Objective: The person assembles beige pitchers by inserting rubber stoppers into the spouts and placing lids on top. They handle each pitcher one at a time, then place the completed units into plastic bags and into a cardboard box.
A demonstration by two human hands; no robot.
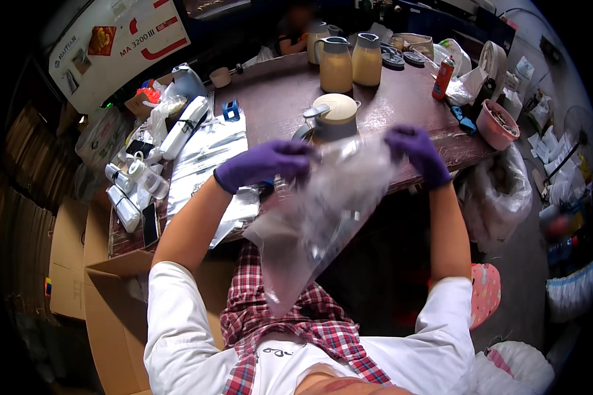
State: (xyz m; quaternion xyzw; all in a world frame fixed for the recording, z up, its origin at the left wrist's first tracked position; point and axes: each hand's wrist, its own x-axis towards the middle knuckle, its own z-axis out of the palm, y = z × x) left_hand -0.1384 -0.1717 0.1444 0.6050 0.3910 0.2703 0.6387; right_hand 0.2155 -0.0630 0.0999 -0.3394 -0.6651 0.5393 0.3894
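A clear plastic bag (329,204) hangs crumpled and slightly blurred between my two purple-gloved hands, over the table's near edge. My left hand (270,163) is closed on its upper left edge. At the upper right corner my right hand (418,153) pinches the bag, fingertips partly smeared by motion. Just beyond the bag stands a jug with a cream lid (336,108) and a grey body, its lower part hidden behind the plastic. A stack of flat plastic bags (204,172) lies on the table beside my left forearm.
Several yellowish jugs with grey tops (336,66) stand at the back of the dark red table (270,85). An orange spray can (443,78) and a pink bucket (497,125) are at right. A blue tape dispenser (230,110) sits left; an open cardboard box (115,316) stands below.
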